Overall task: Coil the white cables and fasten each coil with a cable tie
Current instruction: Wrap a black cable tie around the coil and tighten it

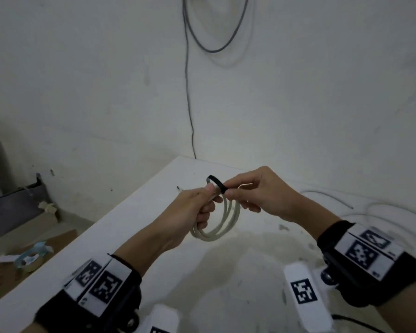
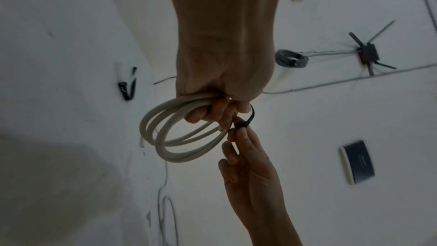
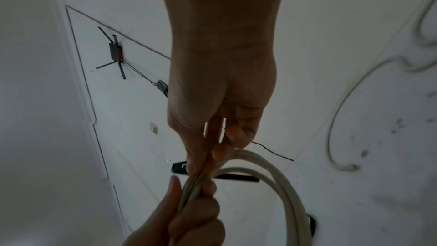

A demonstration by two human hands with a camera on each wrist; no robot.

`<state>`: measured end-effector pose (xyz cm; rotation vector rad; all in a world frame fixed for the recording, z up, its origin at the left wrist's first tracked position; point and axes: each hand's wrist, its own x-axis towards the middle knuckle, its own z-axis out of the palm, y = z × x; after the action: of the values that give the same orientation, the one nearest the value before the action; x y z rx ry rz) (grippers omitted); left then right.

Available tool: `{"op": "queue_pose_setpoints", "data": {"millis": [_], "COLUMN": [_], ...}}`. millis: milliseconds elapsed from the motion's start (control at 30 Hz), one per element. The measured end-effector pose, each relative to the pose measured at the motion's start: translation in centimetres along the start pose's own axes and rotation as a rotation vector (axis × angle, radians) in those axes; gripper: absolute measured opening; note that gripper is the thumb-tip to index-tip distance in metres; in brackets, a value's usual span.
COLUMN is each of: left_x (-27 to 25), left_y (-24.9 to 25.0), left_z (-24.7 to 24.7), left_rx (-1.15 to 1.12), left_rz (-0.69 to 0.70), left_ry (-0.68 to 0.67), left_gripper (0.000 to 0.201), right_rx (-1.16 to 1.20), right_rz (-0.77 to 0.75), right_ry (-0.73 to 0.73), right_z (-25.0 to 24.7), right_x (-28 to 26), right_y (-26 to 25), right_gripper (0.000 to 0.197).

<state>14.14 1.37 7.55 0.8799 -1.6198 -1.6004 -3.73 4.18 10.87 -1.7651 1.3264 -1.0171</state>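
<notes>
A coil of white cable [image 1: 222,221] hangs above the white table [image 1: 135,217]. My left hand [image 1: 197,207] grips the coil's top, fingers curled round the bunched strands; the same coil [image 2: 170,136] shows in the left wrist view. A black cable tie [image 1: 217,183] loops over the strands where they are bunched. My right hand [image 1: 252,193] pinches the tie between thumb and forefinger, just right of the left hand. In the right wrist view the coil [image 3: 272,179] runs down to the right and the tie is hidden behind the fingers [image 3: 203,156].
More loose white cables [image 1: 370,207] lie on the table at the right. A dark cable [image 1: 189,97] hangs down the wall behind. Left of the table, on the floor, are cardboard [image 1: 34,236] and a roll of tape [image 1: 31,258].
</notes>
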Motion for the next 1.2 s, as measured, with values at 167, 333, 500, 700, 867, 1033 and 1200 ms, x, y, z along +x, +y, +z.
{"op": "queue_pose_setpoints", "data": {"millis": [167,333,500,700,867,1033,1200], "left_x": [0.5,0.4,0.7,0.2,-0.1,0.2,0.2], "left_y": [1.6,2.9,3.0,4.8,7.2,8.2,8.5], "left_z": [5.2,10.1,13.7,16.2,17.1,16.2,15.6], "left_rx": [0.048,0.136,0.207,0.23,0.131,-0.03,-0.072], "left_rz": [0.113,0.153,0.181,0.244,0.265,0.079,-0.005], "left_ry": [-0.057,-0.093,-0.086,-0.21,-0.241,-0.304,-0.31], "left_gripper": [0.043,0.043,0.041,0.042,0.038,0.042,0.042], "right_rx": [-0.07,-0.156,-0.37,-0.556,-0.728,-0.948,-1.075], "right_rz": [0.007,0.019,-0.026,-0.356,-0.734,-0.849,-0.709], "right_ry": [0.132,0.213,0.211,0.423,0.727,0.862,0.609], "right_z": [-2.6,-5.5,-7.5,-8.9,-9.1,-9.9,-9.7], "right_x": [-4.8,-8.8,-11.9,-14.8,-16.1,-16.0,-14.8], "right_y": [-0.2,-0.5,-0.7,-1.1,-0.3,0.5,-0.1], "right_gripper": [0.013,0.006,0.008,0.024,0.018,0.025,0.034]}}
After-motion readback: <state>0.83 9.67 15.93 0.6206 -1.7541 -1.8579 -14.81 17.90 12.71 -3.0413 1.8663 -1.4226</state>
